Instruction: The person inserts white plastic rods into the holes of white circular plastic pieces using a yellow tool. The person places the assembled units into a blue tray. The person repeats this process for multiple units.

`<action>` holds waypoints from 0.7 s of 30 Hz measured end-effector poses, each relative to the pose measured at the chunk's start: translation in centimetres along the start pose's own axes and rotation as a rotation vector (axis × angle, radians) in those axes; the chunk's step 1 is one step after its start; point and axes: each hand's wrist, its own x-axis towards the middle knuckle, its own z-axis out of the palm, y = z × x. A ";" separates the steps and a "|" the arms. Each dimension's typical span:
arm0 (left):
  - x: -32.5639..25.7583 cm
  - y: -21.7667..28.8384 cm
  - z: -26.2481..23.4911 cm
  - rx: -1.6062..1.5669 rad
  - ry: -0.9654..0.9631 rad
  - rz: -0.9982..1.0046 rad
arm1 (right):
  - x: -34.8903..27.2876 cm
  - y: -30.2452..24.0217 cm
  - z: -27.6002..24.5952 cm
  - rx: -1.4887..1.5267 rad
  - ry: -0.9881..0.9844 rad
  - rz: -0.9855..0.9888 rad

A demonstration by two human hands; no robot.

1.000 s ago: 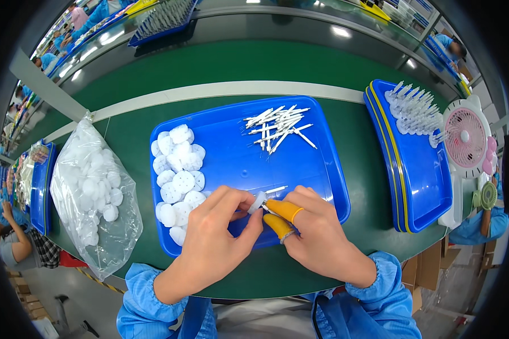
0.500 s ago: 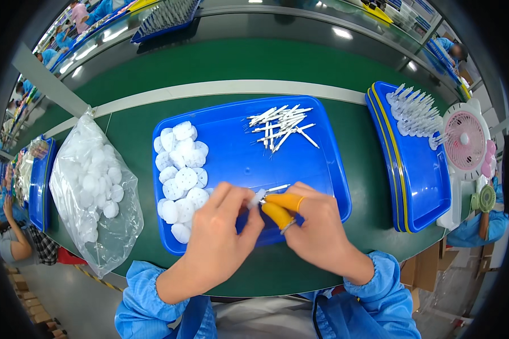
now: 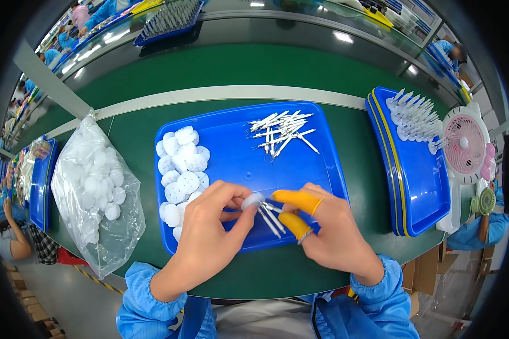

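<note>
A person's left hand (image 3: 214,225) pinches a white disc (image 3: 253,200) with thin sticks (image 3: 274,219) over a blue tray (image 3: 226,152); the right hand (image 3: 335,230), yellow-capped, hovers beside, its grip parted.

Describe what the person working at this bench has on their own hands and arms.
Both arms wear light blue sleeves with gathered cuffs. The right hand has yellow finger covers on its thumb and index finger; the other fingers look uncovered. The left hand shows no glove or finger cover.
</note>
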 end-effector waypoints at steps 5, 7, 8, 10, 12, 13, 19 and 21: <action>0.0 0.0 0.4 -0.005 -0.033 0.045 | -0.3 0.6 0.4 -0.075 -0.031 -0.148; 0.0 0.0 0.5 0.017 -0.032 0.073 | -0.4 0.9 0.3 -0.097 -0.043 -0.157; 0.0 0.1 0.5 0.038 -0.028 0.079 | -0.4 1.0 0.3 -0.108 -0.050 -0.162; 0.0 0.3 0.5 0.077 -0.021 0.093 | -0.2 1.2 0.2 -0.111 -0.034 -0.147; 0.0 0.1 0.7 0.080 -0.022 0.105 | 0.0 1.4 0.2 -0.122 -0.024 -0.135; 0.0 0.0 0.7 0.082 -0.020 0.110 | 0.1 1.6 0.1 -0.131 -0.023 -0.132; 0.0 -0.1 0.9 0.086 0.022 0.111 | 0.0 0.8 0.1 -0.159 -0.047 -0.143; 0.0 -0.1 1.0 0.091 0.021 0.110 | 0.0 0.9 0.1 -0.169 -0.048 -0.142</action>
